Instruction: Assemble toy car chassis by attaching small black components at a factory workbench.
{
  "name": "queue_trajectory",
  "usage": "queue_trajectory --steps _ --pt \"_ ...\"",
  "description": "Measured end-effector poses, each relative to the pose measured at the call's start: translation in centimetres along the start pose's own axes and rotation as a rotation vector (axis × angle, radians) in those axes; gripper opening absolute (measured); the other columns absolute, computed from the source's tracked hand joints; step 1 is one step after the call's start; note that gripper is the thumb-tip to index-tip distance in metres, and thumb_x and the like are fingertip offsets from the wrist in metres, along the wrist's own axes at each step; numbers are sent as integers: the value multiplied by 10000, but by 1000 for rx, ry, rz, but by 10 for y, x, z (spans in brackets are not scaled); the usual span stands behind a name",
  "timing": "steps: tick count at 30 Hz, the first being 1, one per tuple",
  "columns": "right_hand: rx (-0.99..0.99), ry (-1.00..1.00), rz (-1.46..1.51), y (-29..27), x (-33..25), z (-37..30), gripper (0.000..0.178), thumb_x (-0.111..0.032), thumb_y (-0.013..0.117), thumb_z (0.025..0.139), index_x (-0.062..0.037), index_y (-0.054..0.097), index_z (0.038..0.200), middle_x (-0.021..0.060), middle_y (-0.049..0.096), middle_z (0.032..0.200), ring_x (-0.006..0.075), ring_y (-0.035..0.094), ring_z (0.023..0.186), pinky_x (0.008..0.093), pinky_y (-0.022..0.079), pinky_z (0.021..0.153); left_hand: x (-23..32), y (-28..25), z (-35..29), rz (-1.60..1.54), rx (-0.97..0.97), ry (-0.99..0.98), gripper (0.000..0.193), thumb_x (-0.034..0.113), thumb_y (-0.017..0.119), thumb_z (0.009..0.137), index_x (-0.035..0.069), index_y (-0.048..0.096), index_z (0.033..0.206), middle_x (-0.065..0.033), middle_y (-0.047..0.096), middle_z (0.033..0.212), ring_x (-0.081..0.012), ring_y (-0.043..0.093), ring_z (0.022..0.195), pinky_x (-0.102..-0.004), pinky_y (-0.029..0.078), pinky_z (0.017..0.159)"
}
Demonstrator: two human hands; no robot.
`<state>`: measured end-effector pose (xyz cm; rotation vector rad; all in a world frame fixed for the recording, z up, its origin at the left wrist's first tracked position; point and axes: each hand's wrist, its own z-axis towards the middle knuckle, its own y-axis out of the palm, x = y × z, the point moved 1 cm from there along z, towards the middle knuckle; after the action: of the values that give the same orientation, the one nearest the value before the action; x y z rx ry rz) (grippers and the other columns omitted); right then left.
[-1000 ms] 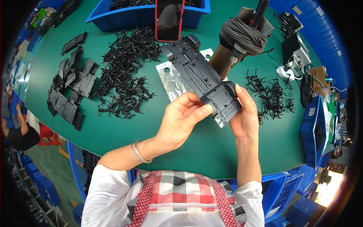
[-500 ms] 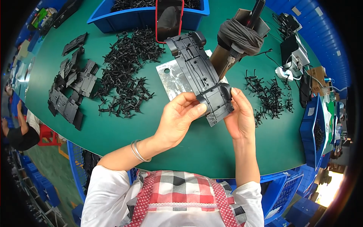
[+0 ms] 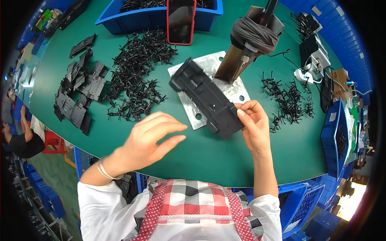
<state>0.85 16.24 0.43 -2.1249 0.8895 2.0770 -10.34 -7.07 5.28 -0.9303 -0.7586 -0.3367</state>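
Note:
A long black plastic chassis-like part (image 3: 207, 100) is held by its near right end in my right hand (image 3: 255, 124), thumb on top. Its far end lies over the metal base plate (image 3: 187, 105), though I cannot tell if the two touch. My left hand (image 3: 150, 138) is off the part, to its left above the green table, with thumb and fingers apart and nothing between them. Beyond my left hand spreads a big heap of small black branched plastic pieces (image 3: 138, 76). Several flat black plastic panels (image 3: 74, 106) lie in a loose pile further left.
A post with grey cloth wrapped round it (image 3: 255, 36) rises from the base plate. A red-edged phone (image 3: 181, 24) leans on a blue bin (image 3: 136, 22) at the back. At right are a smaller heap of black pieces (image 3: 287, 100), cables and a power strip (image 3: 303, 76).
The part has been turned over, its smoother side now up. My left hand has let go and moved left, while my right hand keeps its hold.

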Motion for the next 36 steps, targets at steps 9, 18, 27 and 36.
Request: queue_trajectory --steps 9,18,27,36 --pt "-372 184 -268 26 -17 -12 183 -43 621 805 5 510 942 118 609 992 148 561 938 286 444 843 -4 3 41 260 -465 52 142 85 646 745 6 619 860 -91 601 868 -234 533 883 -332 387 799" --pt "-48 59 -124 -3 -9 -37 564 -44 680 762 54 400 1242 185 514 1159 240 522 1059 337 438 897 -29 12 20 -130 -112 -427 149 126 642 806 -19 641 840 -64 629 749 -111 568 682 -258 450 646" --pt "22 147 148 19 11 -32 293 -23 582 830 56 532 1108 106 627 964 158 615 845 296 519 742 -35 33 26 -599 -164 -485 287 152 623 840 -44 580 1046 -65 639 876 -125 593 796 -261 477 743" --pt "-25 186 120 17 3 -19 265 -50 606 812 21 586 1066 81 635 933 134 620 805 272 531 677 -45 41 46 -1014 -248 -522 338 103 604 847 -51 529 1138 -98 599 1042 -137 564 960 -276 461 839"
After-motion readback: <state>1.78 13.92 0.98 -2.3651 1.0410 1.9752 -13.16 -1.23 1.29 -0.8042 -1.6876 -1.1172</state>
